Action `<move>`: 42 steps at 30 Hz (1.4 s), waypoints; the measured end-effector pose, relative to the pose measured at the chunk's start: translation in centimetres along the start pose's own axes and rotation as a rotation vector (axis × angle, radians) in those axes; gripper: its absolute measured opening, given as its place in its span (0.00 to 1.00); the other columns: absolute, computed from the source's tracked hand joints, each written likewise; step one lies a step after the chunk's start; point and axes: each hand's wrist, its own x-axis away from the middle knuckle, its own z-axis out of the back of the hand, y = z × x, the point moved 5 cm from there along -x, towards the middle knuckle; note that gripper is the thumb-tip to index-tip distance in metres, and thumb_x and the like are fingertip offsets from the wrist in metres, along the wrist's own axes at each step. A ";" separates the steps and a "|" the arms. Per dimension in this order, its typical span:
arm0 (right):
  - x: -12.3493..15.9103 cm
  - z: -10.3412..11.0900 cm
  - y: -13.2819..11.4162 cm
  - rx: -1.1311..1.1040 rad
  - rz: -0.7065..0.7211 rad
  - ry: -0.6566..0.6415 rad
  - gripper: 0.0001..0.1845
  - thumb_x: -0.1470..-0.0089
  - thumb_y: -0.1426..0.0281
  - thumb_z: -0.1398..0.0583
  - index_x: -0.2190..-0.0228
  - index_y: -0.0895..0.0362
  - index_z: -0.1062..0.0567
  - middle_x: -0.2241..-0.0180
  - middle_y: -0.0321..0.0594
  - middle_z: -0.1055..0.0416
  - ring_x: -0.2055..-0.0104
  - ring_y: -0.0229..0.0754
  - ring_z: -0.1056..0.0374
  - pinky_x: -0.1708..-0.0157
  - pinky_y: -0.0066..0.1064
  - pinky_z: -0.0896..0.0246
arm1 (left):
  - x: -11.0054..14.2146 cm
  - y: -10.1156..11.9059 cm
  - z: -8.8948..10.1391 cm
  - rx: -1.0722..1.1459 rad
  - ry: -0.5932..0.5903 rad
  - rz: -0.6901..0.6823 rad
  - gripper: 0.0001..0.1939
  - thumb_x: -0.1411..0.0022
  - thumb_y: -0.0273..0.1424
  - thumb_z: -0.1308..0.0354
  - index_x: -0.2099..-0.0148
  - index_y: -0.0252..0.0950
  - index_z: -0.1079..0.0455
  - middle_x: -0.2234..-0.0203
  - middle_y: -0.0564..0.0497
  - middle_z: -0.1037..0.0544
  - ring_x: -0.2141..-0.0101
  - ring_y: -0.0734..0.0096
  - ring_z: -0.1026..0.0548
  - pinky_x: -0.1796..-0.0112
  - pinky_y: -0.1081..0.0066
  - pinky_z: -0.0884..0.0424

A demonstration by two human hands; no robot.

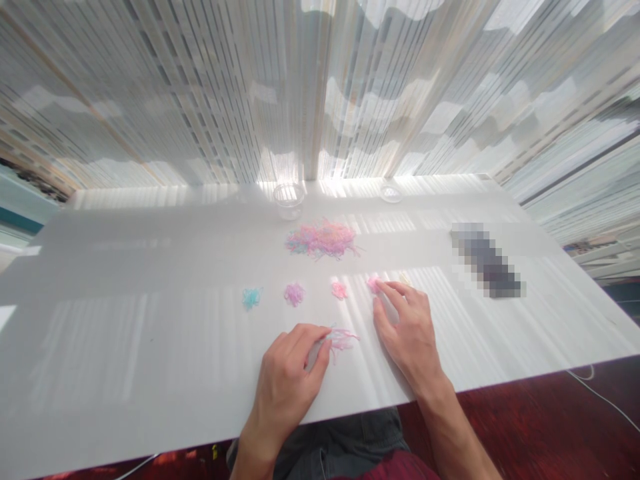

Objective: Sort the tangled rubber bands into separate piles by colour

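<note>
My left hand [290,377] rests on the white table [150,333] with fingers curled, pinching a small tuft of pink threads [343,339]. My right hand [407,327] lies flatter, its index finger stretched out and touching a small pink pile [373,285]. In a row in front of me lie a teal pile [251,297], a purple pile [295,293] and a coral-pink pile [339,289]. Farther back sits a larger mixed heap of pastel threads [323,239].
A clear plastic cup [289,199] and a small clear lid [391,193] stand near the table's far edge, by the sheer curtains. A dark blurred rectangular object [487,260] lies at the right. A dark red floor shows below the near edge.
</note>
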 end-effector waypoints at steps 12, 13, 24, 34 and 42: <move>0.4 1.5 -1.5 -0.271 0.054 -0.024 0.11 0.35 0.74 0.40 0.53 0.55 0.22 0.60 0.43 0.25 0.59 0.44 0.28 0.58 0.38 0.27 | 0.1 0.0 0.0 0.006 0.005 -0.008 0.15 0.32 0.19 0.47 0.50 0.41 0.27 0.62 0.53 0.20 0.69 0.70 0.25 0.65 0.68 0.32; 0.5 1.4 -2.0 -0.317 0.095 -0.085 0.11 0.35 0.75 0.40 0.53 0.55 0.23 0.60 0.42 0.25 0.58 0.44 0.28 0.58 0.37 0.28 | 0.1 0.0 0.0 0.009 0.005 -0.014 0.16 0.33 0.19 0.48 0.49 0.41 0.28 0.61 0.52 0.20 0.68 0.69 0.25 0.64 0.68 0.31; 2.4 0.2 -3.7 -0.376 0.222 -0.334 0.03 0.38 0.75 0.37 0.61 0.56 0.24 0.62 0.43 0.29 0.60 0.46 0.34 0.60 0.39 0.31 | 0.0 0.5 -0.3 -0.107 -0.018 -0.040 0.07 0.32 0.28 0.40 0.53 0.40 0.25 0.63 0.51 0.21 0.67 0.65 0.24 0.64 0.65 0.30; 2.3 0.5 -3.7 -0.423 0.249 -0.317 0.05 0.37 0.77 0.38 0.60 0.57 0.23 0.63 0.43 0.28 0.60 0.45 0.33 0.61 0.37 0.30 | 0.0 0.6 -0.2 -0.118 -0.019 -0.064 0.08 0.29 0.32 0.41 0.49 0.43 0.23 0.62 0.50 0.22 0.68 0.67 0.25 0.65 0.66 0.29; 2.2 0.9 -4.2 -0.389 0.334 -0.269 0.05 0.36 0.77 0.39 0.59 0.57 0.23 0.64 0.44 0.26 0.62 0.44 0.32 0.63 0.35 0.30 | 0.0 0.6 0.1 -0.063 -0.001 -0.077 0.07 0.27 0.31 0.41 0.53 0.42 0.21 0.64 0.50 0.22 0.70 0.71 0.27 0.66 0.69 0.28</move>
